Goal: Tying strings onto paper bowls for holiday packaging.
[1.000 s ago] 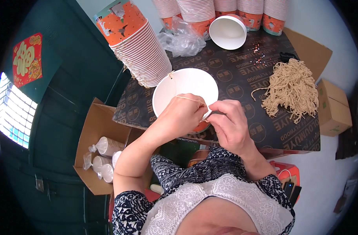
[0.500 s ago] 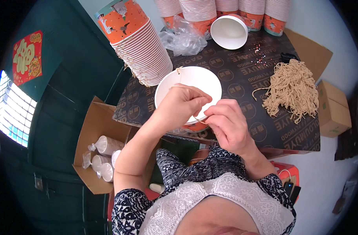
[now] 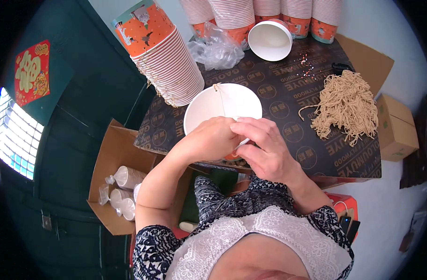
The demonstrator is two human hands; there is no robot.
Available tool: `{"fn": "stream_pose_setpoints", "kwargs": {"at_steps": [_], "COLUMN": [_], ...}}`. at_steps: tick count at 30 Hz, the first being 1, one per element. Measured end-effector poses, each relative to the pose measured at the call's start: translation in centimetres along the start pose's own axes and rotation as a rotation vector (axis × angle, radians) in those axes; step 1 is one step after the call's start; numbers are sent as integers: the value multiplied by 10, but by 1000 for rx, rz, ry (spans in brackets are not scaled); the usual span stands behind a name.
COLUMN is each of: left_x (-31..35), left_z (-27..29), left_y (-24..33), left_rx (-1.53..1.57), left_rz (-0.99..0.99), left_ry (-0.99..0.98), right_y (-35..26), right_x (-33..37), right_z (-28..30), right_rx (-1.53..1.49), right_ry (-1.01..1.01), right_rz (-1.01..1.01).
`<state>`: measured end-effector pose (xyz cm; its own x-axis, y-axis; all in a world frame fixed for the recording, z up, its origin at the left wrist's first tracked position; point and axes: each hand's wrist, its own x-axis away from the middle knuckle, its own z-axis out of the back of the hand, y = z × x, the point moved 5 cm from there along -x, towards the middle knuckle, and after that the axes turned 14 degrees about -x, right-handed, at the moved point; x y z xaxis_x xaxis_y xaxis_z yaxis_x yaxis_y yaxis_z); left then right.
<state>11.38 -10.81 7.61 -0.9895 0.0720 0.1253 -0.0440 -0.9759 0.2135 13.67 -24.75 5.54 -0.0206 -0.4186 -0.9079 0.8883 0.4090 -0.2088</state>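
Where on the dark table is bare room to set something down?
Bare table shows between the held cup and the twine pile, and at the near right corner, beside the right hand. The back is crowded with cup stacks, a plastic bag and a tipped cup; a tall stack stands at left.

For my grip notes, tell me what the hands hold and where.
The cup, its near rim pinched in the right hand. What the left hand grips there cannot be told.

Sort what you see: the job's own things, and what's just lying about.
Likely in the job:
- white cup
- cord on its rim
- cord pile
- tall cup stack

Probably just lying about:
- plastic bag
- coloured specks
- box at right
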Motion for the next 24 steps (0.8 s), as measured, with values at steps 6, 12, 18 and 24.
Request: {"fn": "stream_pose_setpoints", "kwargs": {"at_steps": [6, 12, 18, 24], "left_x": [13, 20, 33, 35], "left_z": [15, 18, 17, 14], "left_y": [8, 4, 2, 5], "left_rx": [165, 385, 430, 453], "left_rz": [-140, -47, 23, -103], "left_ry": [90, 214, 339, 385], "right_y": [5, 5, 3, 9], "right_x": [-2, -2, -3, 0], "right_z": [0, 2, 7, 6], "right_rx": [2, -56, -60, -156], "right_ry": [-33, 27, 30, 66], "right_rz": [-79, -126, -207, -307]}}
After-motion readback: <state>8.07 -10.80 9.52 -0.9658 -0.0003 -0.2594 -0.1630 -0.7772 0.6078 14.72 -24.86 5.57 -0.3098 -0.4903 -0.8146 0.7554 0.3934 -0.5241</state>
